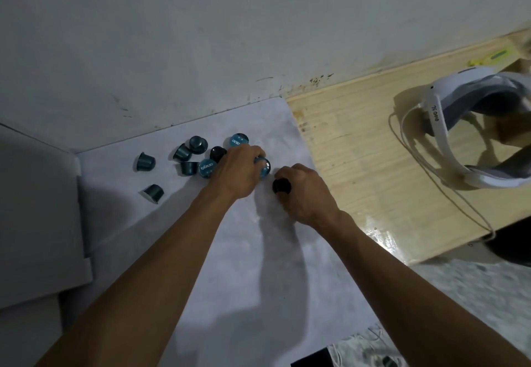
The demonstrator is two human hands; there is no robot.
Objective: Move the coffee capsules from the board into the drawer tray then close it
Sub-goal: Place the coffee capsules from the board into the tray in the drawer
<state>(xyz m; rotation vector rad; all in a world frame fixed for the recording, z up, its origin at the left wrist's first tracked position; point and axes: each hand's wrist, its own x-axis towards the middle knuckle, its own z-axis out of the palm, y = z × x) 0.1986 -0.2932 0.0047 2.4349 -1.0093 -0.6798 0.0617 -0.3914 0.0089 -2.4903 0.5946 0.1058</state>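
Capsules point(198, 157) lie scattered on the white board point(178, 246), most of them clustered at its far side, two more lying apart to the left. Our left hand point(237, 172) is curled over a blue capsule point(264, 167) at the right end of the cluster, fingers wrapped around it. Our right hand point(304, 194) grips a black capsule point(281, 185) just beside it, near the board's right edge. We judge this to be the gathering step, with most of the capsules not yet moved.

To do it well, we should close each hand firmly round the capsule body before lifting, since these small cups look smooth and likely to roll. Taking the tight cluster from its right end inward would keep us from knocking neighbours over.

As for room, the wall point(201, 36) rises directly behind the far edge of the board, so nothing can be pushed that way. To the right the board meets a wooden surface point(359, 151), where a white headset point(459, 125) and its trailing cable point(448, 191) sit well apart from our hands; we should avoid snagging that cable. A pale grey unit point(37, 208) stands along the left edge; we cannot tell whether it holds the drawer tray. The near half of the board is free for our arms.
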